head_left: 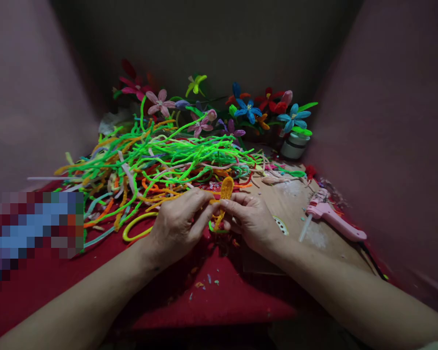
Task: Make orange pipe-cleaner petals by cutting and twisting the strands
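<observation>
Between my two hands is an orange pipe cleaner [227, 187], bent into a narrow upright loop like a petal. My left hand [180, 218] is closed, thumb and forefinger pinching the orange pipe cleaner from the left. From the other side, my right hand [253, 218] grips the base of the loop between thumb and fingers. A bit of green shows below the fingertips, partly hidden. Just behind my hands lies a large tangled heap of pipe cleaners [190, 150], mostly bright green with orange, white and red among them.
A pink hot glue gun [328, 214] rests on a brown board [314, 243] at the right. Finished pipe-cleaner flowers [248, 111] stand along the back, near a white jar [294, 147]. A yellow ring [131, 233] lies left of my hands. Scraps dot the red cloth [211, 306].
</observation>
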`<state>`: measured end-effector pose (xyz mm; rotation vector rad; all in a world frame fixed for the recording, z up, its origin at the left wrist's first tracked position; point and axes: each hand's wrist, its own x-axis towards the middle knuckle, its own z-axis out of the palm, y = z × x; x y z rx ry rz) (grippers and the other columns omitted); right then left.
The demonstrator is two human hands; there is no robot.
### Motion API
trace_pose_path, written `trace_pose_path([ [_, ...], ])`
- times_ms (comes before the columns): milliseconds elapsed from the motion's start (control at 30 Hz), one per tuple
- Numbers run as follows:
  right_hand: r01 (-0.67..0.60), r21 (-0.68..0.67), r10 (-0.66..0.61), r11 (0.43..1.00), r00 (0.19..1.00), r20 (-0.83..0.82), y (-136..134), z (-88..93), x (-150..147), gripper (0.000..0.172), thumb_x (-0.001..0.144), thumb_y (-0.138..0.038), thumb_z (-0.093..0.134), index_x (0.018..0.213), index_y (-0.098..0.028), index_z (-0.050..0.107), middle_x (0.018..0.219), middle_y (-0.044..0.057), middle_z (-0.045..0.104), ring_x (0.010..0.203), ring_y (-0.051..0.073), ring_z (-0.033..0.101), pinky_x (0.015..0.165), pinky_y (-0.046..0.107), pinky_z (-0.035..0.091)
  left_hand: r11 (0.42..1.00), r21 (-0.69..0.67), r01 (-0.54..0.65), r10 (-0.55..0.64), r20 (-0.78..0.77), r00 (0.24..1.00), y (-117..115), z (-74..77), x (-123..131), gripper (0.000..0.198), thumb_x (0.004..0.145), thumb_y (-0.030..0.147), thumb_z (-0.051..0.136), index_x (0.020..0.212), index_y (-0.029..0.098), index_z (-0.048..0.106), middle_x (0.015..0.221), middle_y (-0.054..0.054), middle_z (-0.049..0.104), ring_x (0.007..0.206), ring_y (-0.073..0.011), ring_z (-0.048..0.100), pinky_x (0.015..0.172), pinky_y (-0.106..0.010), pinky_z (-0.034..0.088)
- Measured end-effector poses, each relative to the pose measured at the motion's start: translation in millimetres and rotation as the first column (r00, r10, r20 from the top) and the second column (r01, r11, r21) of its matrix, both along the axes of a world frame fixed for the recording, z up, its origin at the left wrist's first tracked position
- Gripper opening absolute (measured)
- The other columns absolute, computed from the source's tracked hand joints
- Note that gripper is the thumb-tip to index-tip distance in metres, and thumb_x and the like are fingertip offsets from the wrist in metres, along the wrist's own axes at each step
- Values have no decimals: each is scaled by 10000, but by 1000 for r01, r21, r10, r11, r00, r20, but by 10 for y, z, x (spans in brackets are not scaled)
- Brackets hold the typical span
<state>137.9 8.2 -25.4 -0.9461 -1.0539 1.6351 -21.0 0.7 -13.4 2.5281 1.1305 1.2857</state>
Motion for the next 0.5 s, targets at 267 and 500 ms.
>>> trace_pose_path([
  [267,-36,79,33,996,999,36,-59,18,-4,238,717,-341,678,683,-125,585,541,-22,561,399,37,468,375,150,289,808,-583,85,158,353,922,-125,169,84,242,845,243,518,625,156,567,421,53,507,349,-51,451,399,-157,352],
  [500,-44,42,46,998,998,-48,-39,5,13,211,726,-327,673,754,-133,596,654,1,618,416,40,498,399,162,327,564,-750,346,269,563,781,-62,208,82,227,768,298,620,618,134,570,491,30,573,281,-39,424,303,-151,278],
])
